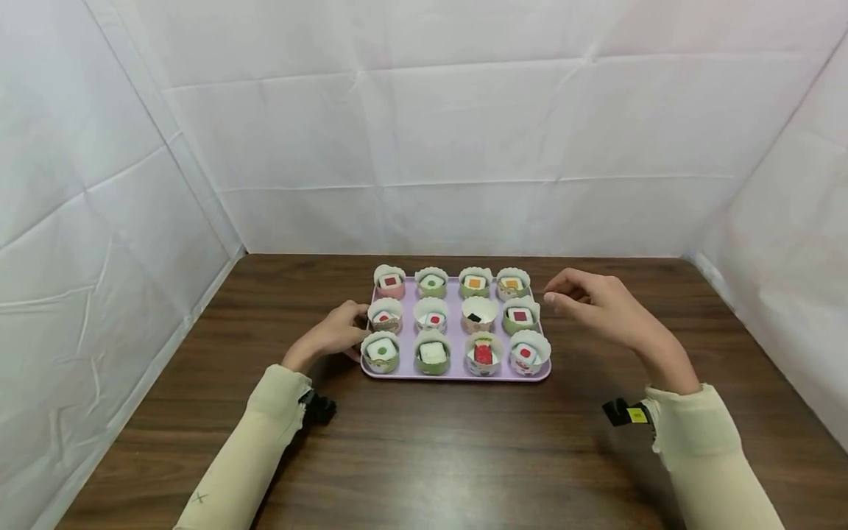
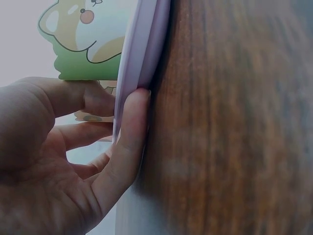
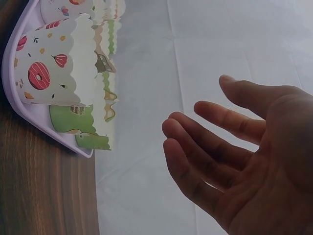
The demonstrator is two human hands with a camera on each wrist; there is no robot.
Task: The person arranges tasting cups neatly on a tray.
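Note:
A lilac tray (image 1: 454, 316) lies flat on the table, bearing rows of scalloped paper baking cups. Small square pieces sit in them, such as a white one with a red dot (image 1: 525, 353), a red one (image 1: 483, 355) and a plain pale one (image 1: 433, 352). At the tray's left edge my left hand (image 1: 342, 331) pinches the rim (image 2: 139, 54) between thumb and fingers, beside a green cup with an animal print (image 2: 105, 34). My right hand (image 1: 599, 305) hovers off the tray's right side, fingers loosely bent, holding nothing; the right wrist view shows it apart from the cups.
The brown wooden table (image 1: 464, 449) extends in front of the tray and to both sides. White cloth (image 1: 464, 132) hangs behind and at the left and right. Dark wrist devices (image 1: 318, 407) sit at both sleeve cuffs.

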